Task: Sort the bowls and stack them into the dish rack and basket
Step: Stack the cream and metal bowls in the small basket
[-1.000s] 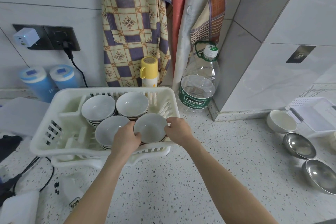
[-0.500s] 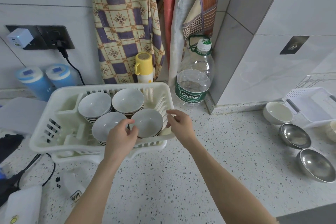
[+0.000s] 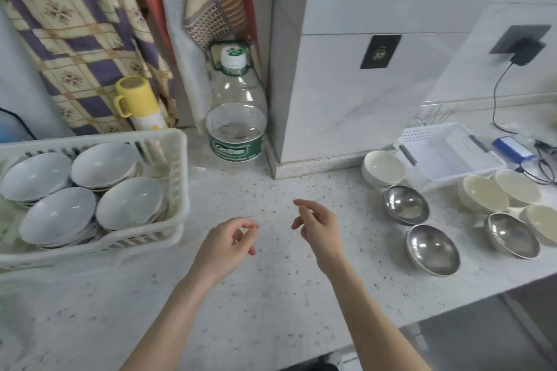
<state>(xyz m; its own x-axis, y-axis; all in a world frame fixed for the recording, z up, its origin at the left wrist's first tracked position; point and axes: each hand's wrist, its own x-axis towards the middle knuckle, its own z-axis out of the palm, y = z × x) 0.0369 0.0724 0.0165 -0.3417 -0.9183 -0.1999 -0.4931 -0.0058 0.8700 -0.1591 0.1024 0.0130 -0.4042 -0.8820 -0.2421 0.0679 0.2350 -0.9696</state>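
The white dish rack (image 3: 177, 187) stands at the left and holds several stacks of grey-white bowls (image 3: 129, 203). My left hand (image 3: 227, 242) and my right hand (image 3: 316, 224) hover over the bare counter right of the rack, fingers loosely curled, holding nothing. To the right lie three steel bowls (image 3: 432, 248) and several cream bowls (image 3: 382, 167). A white basket (image 3: 446, 149) sits behind them, against the wall.
A large water bottle (image 3: 233, 117) stands in the corner beside a tiled pillar. A yellow-capped flask (image 3: 140, 102) is behind the rack. Patterned cloths hang on the wall. A blue device with cables (image 3: 514, 146) lies at the far right. The counter edge runs along the lower right.
Both hands have let go of the bowl in the rack and drawn back to the right over the counter. The view has swung right, showing more bowls.
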